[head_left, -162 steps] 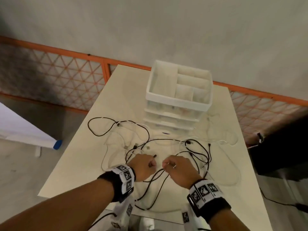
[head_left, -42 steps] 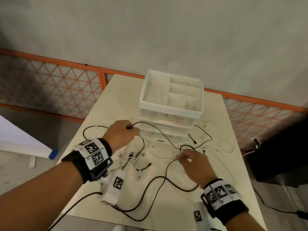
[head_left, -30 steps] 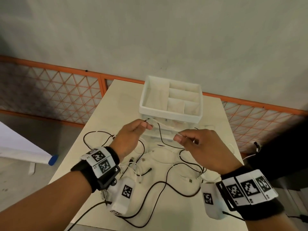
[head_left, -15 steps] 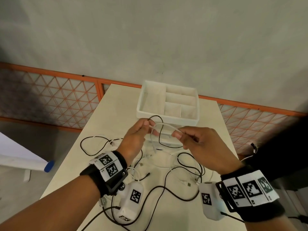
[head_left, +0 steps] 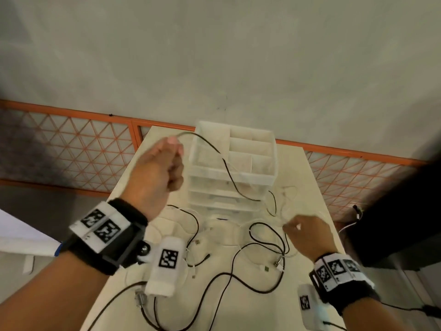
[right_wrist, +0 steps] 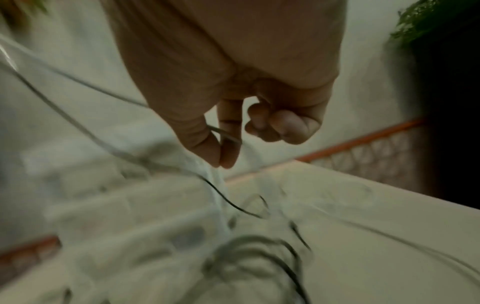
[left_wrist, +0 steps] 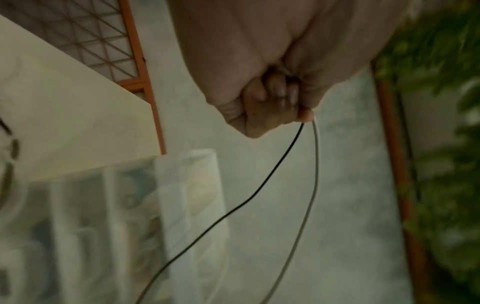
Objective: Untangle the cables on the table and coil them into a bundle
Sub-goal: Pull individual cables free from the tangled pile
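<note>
Black and white cables (head_left: 260, 256) lie tangled on the cream table (head_left: 164, 139). My left hand (head_left: 176, 145) is raised high at the left of the drawer unit, pinching a black cable (head_left: 226, 166) and a white cable (left_wrist: 310, 205) together; both hang from its fingertips (left_wrist: 306, 117) down toward the table. My right hand (head_left: 290, 226) is low at the table's right side, thumb and forefinger pinching a thin white cable (right_wrist: 226, 136) that runs down into the pile.
A white plastic drawer unit (head_left: 238, 168) with open top compartments stands at the back centre. An orange lattice fence (head_left: 71, 149) and a grey wall lie behind the table. White sensor pods (head_left: 167, 266) hang from my wrists over the table's front.
My left hand has lifted up and to the left, drawing the black and white cables with it. My right hand has dropped down and to the right, near the table.
</note>
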The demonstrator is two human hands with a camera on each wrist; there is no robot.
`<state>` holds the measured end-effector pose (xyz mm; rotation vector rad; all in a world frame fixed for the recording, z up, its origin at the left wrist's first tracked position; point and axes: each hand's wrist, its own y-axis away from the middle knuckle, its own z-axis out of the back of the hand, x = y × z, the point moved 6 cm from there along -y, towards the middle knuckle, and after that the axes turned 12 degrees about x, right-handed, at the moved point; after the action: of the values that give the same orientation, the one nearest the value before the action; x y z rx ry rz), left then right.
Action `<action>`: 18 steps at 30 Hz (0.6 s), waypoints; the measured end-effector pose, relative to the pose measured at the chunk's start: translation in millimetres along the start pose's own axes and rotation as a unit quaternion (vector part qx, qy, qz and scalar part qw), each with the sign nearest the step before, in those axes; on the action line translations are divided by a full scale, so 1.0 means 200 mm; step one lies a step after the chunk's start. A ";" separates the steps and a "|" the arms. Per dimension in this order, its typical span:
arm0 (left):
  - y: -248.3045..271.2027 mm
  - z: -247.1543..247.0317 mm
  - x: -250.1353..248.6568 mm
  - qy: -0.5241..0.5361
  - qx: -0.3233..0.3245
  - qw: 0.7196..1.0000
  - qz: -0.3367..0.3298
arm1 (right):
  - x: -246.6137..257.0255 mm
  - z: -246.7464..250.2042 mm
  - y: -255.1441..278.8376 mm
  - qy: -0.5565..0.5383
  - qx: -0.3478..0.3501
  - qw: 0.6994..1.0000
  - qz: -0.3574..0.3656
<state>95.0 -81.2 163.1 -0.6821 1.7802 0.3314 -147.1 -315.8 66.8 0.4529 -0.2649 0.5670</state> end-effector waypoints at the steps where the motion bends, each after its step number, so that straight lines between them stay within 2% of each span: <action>1: -0.02 0.03 -0.08 0.021 -0.014 0.999 -0.029 | -0.10 -0.10 -0.03 0.026 0.049 0.997 -0.051; 2: -0.02 0.05 -0.13 0.018 -0.027 0.998 -0.044 | -0.17 -0.16 -0.05 0.030 0.082 0.993 -0.083; 4: -0.03 0.07 -0.10 -0.050 -0.042 0.998 -0.015 | -0.20 -0.13 -0.10 -0.037 0.077 0.992 -0.091; 6: -0.02 0.05 0.04 -0.147 -0.032 0.986 0.076 | -0.11 0.04 -0.15 -0.159 -0.004 0.987 -0.024; 8: 0.01 0.00 0.21 -0.200 -0.007 0.966 0.163 | 0.05 0.27 -0.14 -0.266 -0.078 0.959 0.063; 11: 0.03 -0.04 0.37 -0.224 0.010 0.949 0.219 | 0.30 0.57 -0.03 -0.329 -0.148 0.913 0.190; 13: 0.02 -0.06 0.41 -0.228 0.001 0.947 0.224 | 0.41 0.67 0.06 -0.335 -0.159 0.896 0.243; 14: 0.02 -0.07 0.41 -0.222 -0.006 0.952 0.212 | 0.46 0.69 0.10 -0.347 -0.144 0.887 0.270; 16: 0.00 -0.14 0.36 -0.197 -0.010 0.968 0.156 | 0.57 0.67 0.18 -0.376 -0.083 0.863 0.328; 18: -0.04 -0.24 0.26 -0.148 0.001 0.986 0.077 | 0.69 0.60 0.28 -0.338 -0.034 0.856 0.390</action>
<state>52.4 -129.7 129.8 -0.4663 1.5511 0.5093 -80.9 -269.7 239.8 0.4562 -1.1811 1.1792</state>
